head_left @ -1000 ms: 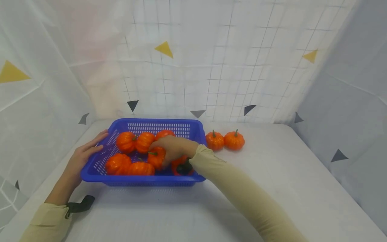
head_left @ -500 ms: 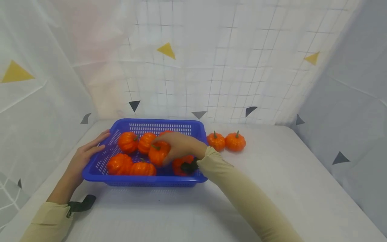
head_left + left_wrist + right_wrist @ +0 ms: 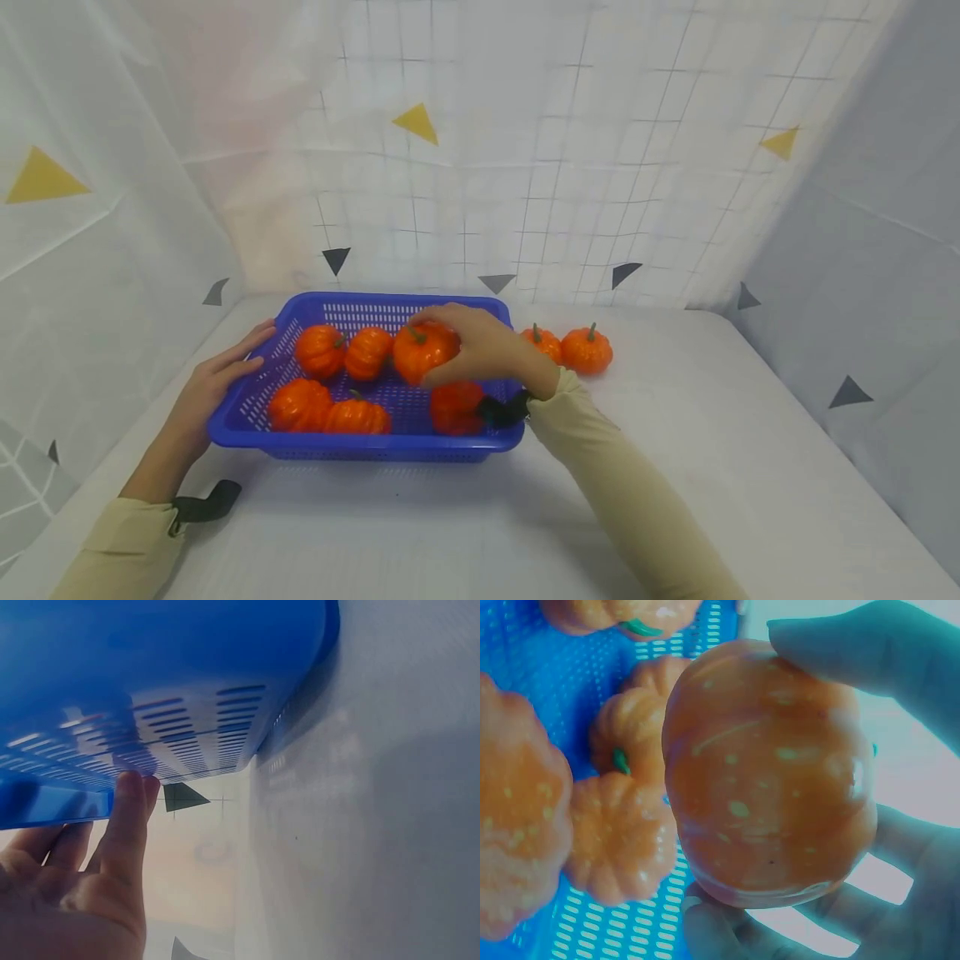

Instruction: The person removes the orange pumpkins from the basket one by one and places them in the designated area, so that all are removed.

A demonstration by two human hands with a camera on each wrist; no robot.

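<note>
In the head view, my right hand [image 3: 491, 346] holds a small orange pumpkin [image 3: 417, 357] by its side, raised over the blue basket [image 3: 360, 443]. The right wrist view shows the thumb on one side of this pumpkin [image 3: 769, 780] and the fingers curled on the other. Straight fingers of my left hand [image 3: 204, 398] touch the basket's left side; up close, the fingertips [image 3: 129, 784] meet the slotted wall [image 3: 199, 735] below its rim. Inside the basket lie several more pumpkins, among them one at the front left [image 3: 300, 406] and one at the right [image 3: 454, 410].
Two pumpkins, the outer one [image 3: 587, 351] fully visible, sit on the white table [image 3: 675, 433] right of the basket; my right hand partly covers the nearer one [image 3: 545, 342]. A white sheet [image 3: 480, 167] with triangles hangs behind. Dark straps [image 3: 210, 502] show at both wrists.
My right hand has lifted the pumpkin from among the others and carried it to the right and upward. The left hand stays at the basket's side.
</note>
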